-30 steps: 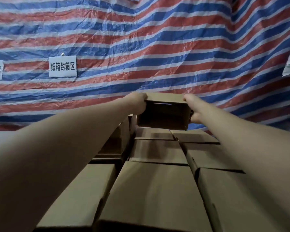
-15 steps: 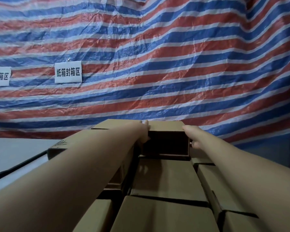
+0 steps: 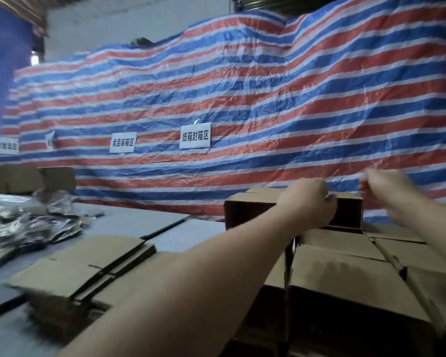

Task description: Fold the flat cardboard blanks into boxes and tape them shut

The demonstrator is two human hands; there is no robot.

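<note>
A small folded cardboard box [image 3: 348, 215] stands on its side at the far end of rows of finished boxes [image 3: 345, 269], its dark open side towards me. My left hand [image 3: 309, 204] holds its top left edge, fingers curled over the rim. My right hand [image 3: 384, 189] hovers just above and to the right of the box, blurred, its fingers curled and nothing in it. Another folded box [image 3: 245, 212] stands right beside it on the left. A stack of flat cardboard blanks [image 3: 88, 266] lies on the grey table [image 3: 170, 222] at lower left.
A red, white and blue striped tarp [image 3: 242, 99] hangs close behind the boxes, with white paper signs [image 3: 195, 135] on it. Crumpled silver foil bags [image 3: 23, 222] lie at the far left of the table. More cardboard boxes [image 3: 29, 179] stand behind them.
The box has come down onto the far end of the rows. My right hand has let go and lifted off it. The view has swung left, and the blanks and foil bags now show.
</note>
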